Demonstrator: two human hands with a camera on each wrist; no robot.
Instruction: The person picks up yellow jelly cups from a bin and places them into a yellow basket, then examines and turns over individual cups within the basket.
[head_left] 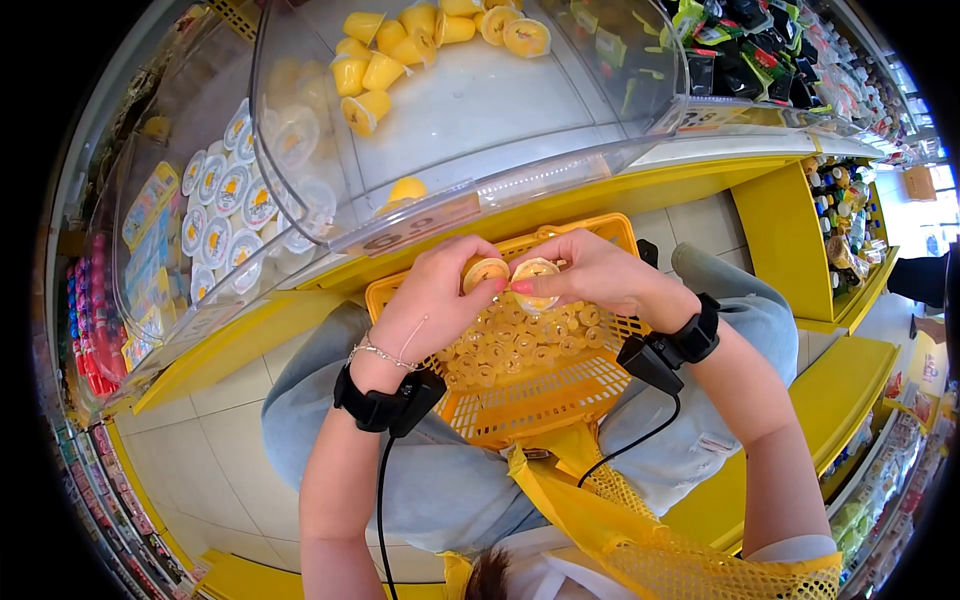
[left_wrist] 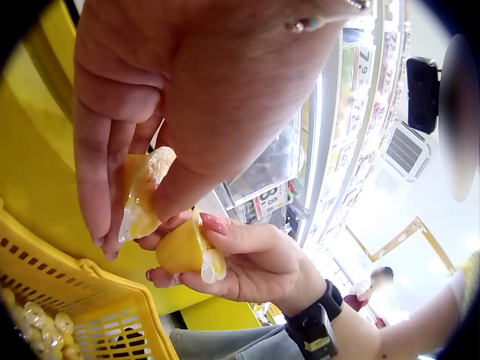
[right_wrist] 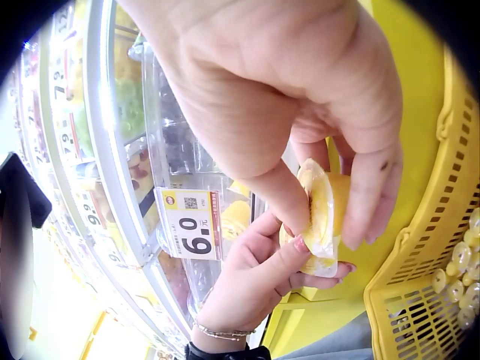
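My left hand (head_left: 440, 290) pinches a yellow pudding cup (head_left: 485, 272) with a clear film lid between thumb and fingers. Beside it my right hand (head_left: 605, 280) holds a second yellow pudding cup (head_left: 535, 278), its printed lid facing up. The two cups are close together over a yellow plastic basket (head_left: 535, 415). In the left wrist view, the left hand's cup (left_wrist: 141, 196) tilts sideways above the right hand's cup (left_wrist: 180, 249). The right wrist view has the right hand's cup (right_wrist: 319, 206) partly covering the other. Many small, round, clear-and-yellow pieces (head_left: 515, 345) lie in the basket.
A clear display bin (head_left: 470, 110) in front holds several loose yellow cups (head_left: 395, 60). White-lidded cups (head_left: 225, 190) fill the bin at left, dark packets (head_left: 750, 60) the one at right. A yellow shelf ledge (head_left: 690, 185) runs just beyond the basket.
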